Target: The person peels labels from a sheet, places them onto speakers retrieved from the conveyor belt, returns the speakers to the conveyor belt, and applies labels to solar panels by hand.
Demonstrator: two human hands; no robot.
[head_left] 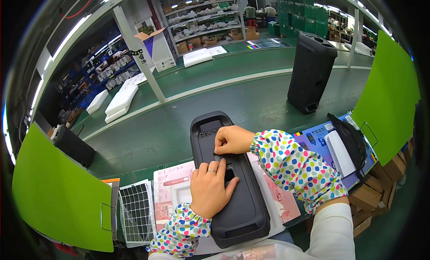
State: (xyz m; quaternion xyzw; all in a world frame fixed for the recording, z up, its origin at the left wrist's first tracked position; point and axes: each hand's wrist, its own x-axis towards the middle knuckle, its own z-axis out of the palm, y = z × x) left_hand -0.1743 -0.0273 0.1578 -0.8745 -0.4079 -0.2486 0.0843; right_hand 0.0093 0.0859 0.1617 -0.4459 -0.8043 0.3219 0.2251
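A long black speaker (242,204) lies flat in front of me, its recessed handle at the far end. My left hand (209,190), with a ring on one finger, rests on the speaker's middle, fingers stretched beside a dark recess (230,172). Just beyond it, my right hand (234,140) is closed with its fingertips against the panel. Whatever it may be pinching is hidden. Patterned sleeve covers reach over both wrists. Under the speaker are a pink printed sheet (165,184) and white padding.
Another black speaker (311,74) stands at the back right, and a dark one (74,145) sits at left. Green panels (67,192) flank me. A sheet of black labels (135,210) lies at left. On the right, a black strap (351,141) and white block (339,153) rest on printed cardboard.
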